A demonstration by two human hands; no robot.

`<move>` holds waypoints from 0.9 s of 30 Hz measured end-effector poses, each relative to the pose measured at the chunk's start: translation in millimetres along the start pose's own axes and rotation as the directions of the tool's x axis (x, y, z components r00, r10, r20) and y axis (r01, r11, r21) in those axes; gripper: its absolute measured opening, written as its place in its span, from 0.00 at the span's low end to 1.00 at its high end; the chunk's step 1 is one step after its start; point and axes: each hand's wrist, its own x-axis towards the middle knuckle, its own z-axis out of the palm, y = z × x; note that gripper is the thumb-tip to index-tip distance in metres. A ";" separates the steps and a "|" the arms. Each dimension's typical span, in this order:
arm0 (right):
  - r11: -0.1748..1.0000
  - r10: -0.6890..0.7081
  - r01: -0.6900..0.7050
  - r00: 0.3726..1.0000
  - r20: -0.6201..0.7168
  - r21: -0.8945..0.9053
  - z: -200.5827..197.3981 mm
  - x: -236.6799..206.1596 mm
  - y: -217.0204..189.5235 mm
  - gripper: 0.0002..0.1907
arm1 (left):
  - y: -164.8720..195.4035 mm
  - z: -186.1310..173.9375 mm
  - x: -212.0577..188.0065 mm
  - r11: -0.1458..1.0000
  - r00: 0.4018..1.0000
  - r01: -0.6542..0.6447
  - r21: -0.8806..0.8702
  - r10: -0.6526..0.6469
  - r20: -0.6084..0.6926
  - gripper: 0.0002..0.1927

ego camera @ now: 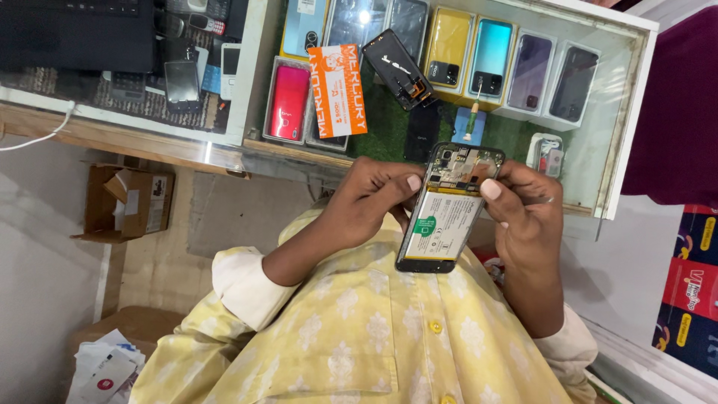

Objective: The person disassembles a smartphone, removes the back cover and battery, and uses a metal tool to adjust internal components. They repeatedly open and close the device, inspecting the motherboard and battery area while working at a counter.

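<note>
opened phone (447,213) between both hands; detached back cover (399,69) on glass counter (598,112) beyond

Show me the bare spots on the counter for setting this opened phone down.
Green mat is bare between the orange card and the black panel; a pale strip runs inside the counter's right frame. The far row of phone boxes is crowded. The left hand and right hand hold the opened phone.
</note>
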 end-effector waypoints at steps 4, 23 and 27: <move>0.998 -0.045 0.048 0.995 0.092 -0.032 2.5 -2.3 -0.1 0.12 | -1.1 0.3 -2.2 1.000 1.000 0.026 -0.011 -0.026 0.007 0.19; 1.000 -0.016 0.016 0.992 0.123 0.003 -2.5 -1.5 5.9 0.09 | 19.3 -5.4 1.7 0.989 0.991 0.102 0.109 -0.111 0.078 0.13; 1.000 -0.011 0.010 0.992 0.127 0.007 -0.5 -0.9 5.6 0.09 | 24.1 -5.1 0.9 0.983 0.990 0.103 0.150 -0.116 0.083 0.11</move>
